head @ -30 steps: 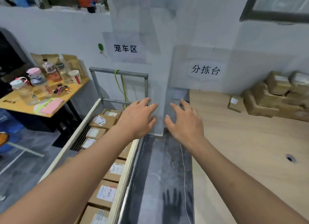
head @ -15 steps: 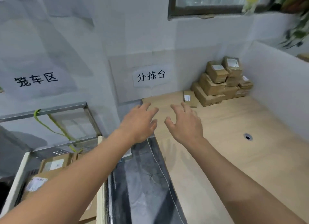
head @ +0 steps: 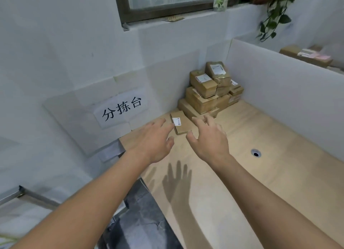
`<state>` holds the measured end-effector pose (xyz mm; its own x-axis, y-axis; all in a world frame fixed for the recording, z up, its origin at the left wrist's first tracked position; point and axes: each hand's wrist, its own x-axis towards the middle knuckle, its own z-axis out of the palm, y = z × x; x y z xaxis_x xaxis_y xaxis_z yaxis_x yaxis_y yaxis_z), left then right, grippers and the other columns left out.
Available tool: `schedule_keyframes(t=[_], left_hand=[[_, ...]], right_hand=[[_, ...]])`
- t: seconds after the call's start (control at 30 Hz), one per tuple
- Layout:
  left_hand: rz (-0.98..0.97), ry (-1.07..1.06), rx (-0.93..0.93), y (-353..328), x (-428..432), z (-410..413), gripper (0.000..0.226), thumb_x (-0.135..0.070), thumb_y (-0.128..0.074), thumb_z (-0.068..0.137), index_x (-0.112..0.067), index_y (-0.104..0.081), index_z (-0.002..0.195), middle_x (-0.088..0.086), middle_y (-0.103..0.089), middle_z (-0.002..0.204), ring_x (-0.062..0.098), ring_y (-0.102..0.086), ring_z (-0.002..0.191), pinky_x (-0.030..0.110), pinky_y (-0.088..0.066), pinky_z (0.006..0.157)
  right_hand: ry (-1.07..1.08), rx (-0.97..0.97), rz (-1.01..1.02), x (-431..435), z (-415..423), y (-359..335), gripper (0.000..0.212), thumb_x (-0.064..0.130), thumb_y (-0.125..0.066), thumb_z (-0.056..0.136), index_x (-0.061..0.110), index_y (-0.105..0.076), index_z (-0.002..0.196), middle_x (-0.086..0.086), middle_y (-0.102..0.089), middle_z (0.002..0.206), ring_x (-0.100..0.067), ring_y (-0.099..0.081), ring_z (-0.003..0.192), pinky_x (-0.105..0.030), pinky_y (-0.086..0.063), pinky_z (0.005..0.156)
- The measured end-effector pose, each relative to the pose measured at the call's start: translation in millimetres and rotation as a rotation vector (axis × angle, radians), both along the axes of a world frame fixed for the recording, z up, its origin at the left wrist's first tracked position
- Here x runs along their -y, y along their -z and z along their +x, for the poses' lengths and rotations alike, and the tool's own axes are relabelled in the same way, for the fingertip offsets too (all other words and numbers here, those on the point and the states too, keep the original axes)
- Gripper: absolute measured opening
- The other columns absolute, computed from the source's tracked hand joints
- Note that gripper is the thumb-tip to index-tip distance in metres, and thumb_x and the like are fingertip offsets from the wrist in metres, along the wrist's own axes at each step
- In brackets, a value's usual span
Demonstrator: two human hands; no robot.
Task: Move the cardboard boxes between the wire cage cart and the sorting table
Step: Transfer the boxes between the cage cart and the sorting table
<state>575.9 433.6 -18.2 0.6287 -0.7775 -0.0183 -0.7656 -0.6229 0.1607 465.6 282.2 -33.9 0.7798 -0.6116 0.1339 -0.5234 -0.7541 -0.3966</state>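
Item 1. Your left grip (head: pixel 154 142): a bare hand, palm down, fingers spread wide and holding nothing. It hangs over the far left part of the bench. Its forefinger overlaps the label edge of item 3; you cannot tell from this view whether it touches.

Item 2. Your right grip (head: pixel 210 139): a bare hand, fingers loosely fanned, wide and empty, just beside the left one and over the same far part of the bench.

Item 3. Flat brown cardboard box with a white label (head: pixel 179 124): lies alone by the bench's far edge, between the two sets of fingertips.

Item 4. Pile of brown cardboard boxes with white labels (head: pixel 206 92): stacked several high in the far right corner of the bench, against the back wall and the side panel. Item 3 lies just beside its base.

Item 5. Pale wooden bench (head: pixel 260 174): shadows of your hands fall on it near the left edge.

Item 6. Small round dark cable hole (head: pixel 256 153): in the bench top, toward the right edge.

Item 7. White paper sign with black characters (head: pixel 122 109): fixed to the wall beyond the far left corner.

Item 8. White side panel (head: pixel 279 85): stands along the right edge.

Item 9. Grey metal rail of the wire cage cart (head: pixel 37 198): low, off the left edge.

Item 10. Dark marbled floor (head: pixel 143 221): shows between rail and bench.
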Motion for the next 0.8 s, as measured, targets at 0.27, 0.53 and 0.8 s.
schedule_keyframes(t=[0.27, 0.53, 0.8], left_hand=[[0.059, 0.028, -0.060, 27, 81, 75, 0.048, -0.038, -0.046, 0.104, -0.027, -0.045, 0.151, 0.003, -0.044, 0.150, 0.032, -0.047, 0.131, 0.039, -0.041, 0.103], [0.091, 0.066, -0.150, 77, 167, 167, 0.032, -0.037, -0.051, 0.099, -0.022, -0.056, 0.128, 0.004, -0.051, 0.132, 0.037, -0.053, 0.117, 0.043, -0.049, 0.093], [0.087, 0.076, -0.244, 154, 245, 253, 0.035, -0.037, -0.056, 0.097, -0.024, -0.055, 0.129, 0.004, -0.047, 0.135, 0.037, -0.050, 0.119, 0.045, -0.050, 0.093]], right_hand=[[0.013, -0.061, 0.065, 66, 77, 28, 0.049, 0.046, -0.054, 0.097, 0.031, -0.052, 0.143, -0.006, -0.038, 0.157, -0.036, -0.047, 0.132, -0.045, -0.041, 0.105], [0.126, -0.063, 0.041, 150, 163, 54, 0.044, 0.041, -0.054, 0.095, 0.028, -0.056, 0.136, -0.010, -0.045, 0.147, -0.040, -0.053, 0.122, -0.046, -0.046, 0.101], [0.226, -0.023, -0.054, 232, 259, 93, 0.057, 0.042, -0.055, 0.096, 0.030, -0.047, 0.151, -0.016, -0.026, 0.165, -0.040, -0.030, 0.148, -0.049, -0.031, 0.121]])
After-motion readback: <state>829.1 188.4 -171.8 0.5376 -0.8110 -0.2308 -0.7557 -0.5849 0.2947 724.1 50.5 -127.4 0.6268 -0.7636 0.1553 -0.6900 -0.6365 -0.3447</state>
